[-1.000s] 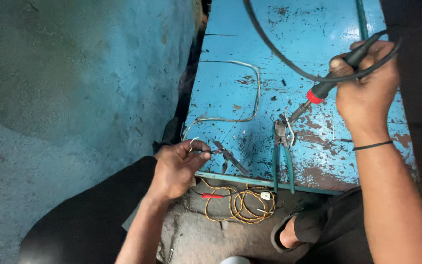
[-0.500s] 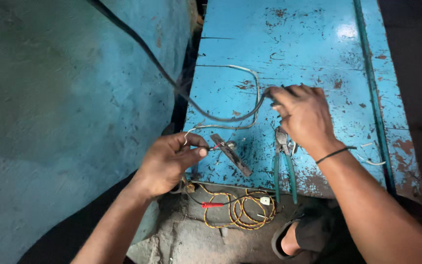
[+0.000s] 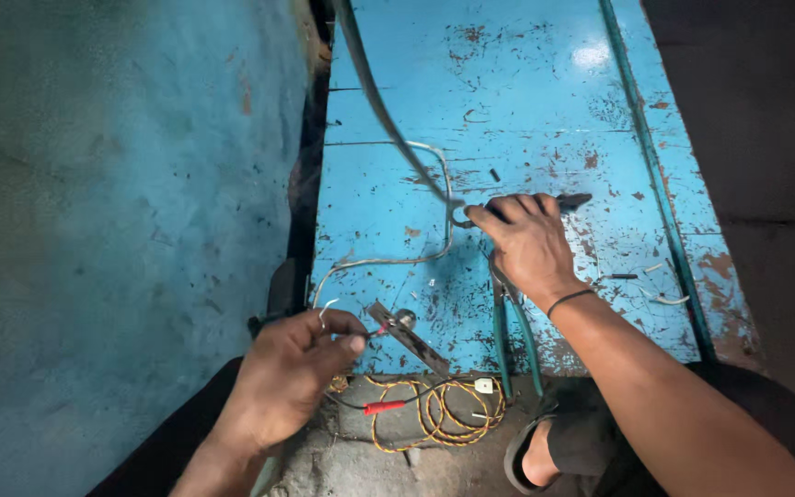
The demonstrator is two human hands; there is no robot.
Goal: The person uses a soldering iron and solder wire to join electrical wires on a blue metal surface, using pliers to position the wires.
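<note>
My left hand pinches the near end of a bent grey wire at the front edge of a worn blue table. Over the middle of the table, my right hand is closed around a dark-handled tool. That hand rests by the far bend of the grey wire. The tool's black cable runs away towards the top of the view. Teal-handled pliers lie just under my right wrist.
A flat metal strip lies near the table's front edge. Below the edge sit a coil of yellow wire and a red connector. A sandalled foot is at the bottom. Small wire scraps lie to the right. A blue-grey wall is on the left.
My right hand has come down from the upper right with the tool and now sits on the table by the wire's bend. My left hand still pinches the wire end.
</note>
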